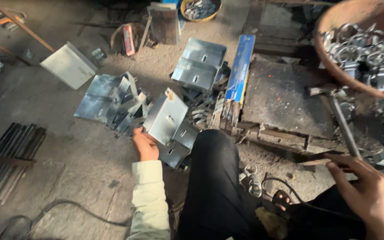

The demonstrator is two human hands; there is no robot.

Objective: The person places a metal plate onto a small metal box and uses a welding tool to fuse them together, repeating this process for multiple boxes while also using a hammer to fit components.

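My left hand grips the lower corner of a shiny bent sheet-metal bracket, which is tilted up off a pile of like brackets on the dirt floor. My right hand is at the lower right, fingers curled around a thin dark stick-like tool near a long metal rod. My dark-trousered leg lies between the two hands.
A dark steel work plate lies ahead on the right. A round basket holds several metal ring clamps. More stacked brackets, a blue flat box, dark rods at left and a cable lie around.
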